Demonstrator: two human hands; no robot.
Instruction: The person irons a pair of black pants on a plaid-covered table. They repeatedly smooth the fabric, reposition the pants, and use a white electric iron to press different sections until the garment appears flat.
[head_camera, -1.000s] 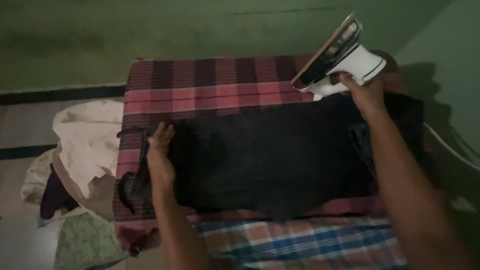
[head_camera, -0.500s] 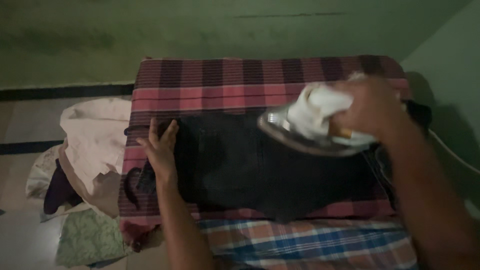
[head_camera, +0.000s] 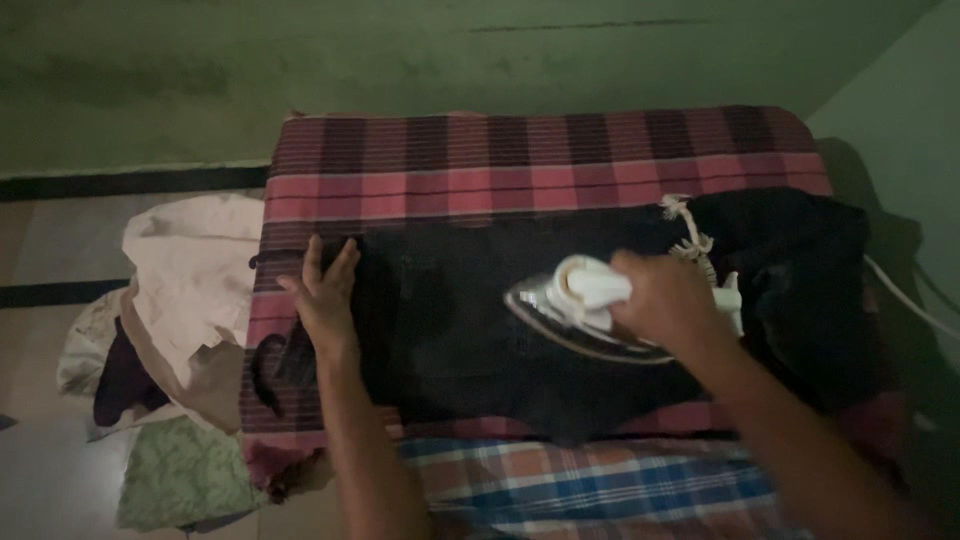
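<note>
Two hands are seen at work. The right hand (head_camera: 665, 300), right of centre, is wrapped tightly around the handle of a white electric iron (head_camera: 590, 310), whose soleplate is laid flat on a black garment (head_camera: 450, 320). The left hand (head_camera: 325, 295), left of centre, is spread open, fingers pressed flat on the garment's left edge. Underneath, a red plaid blanket (head_camera: 500, 160) is spread. A pile of clothes (head_camera: 180, 300) is heaped at the left edge, and a white cord (head_camera: 905, 295) is trailed at the right.

Black garment (head_camera: 450, 330), red-checked cloth (head_camera: 520, 160)
</note>
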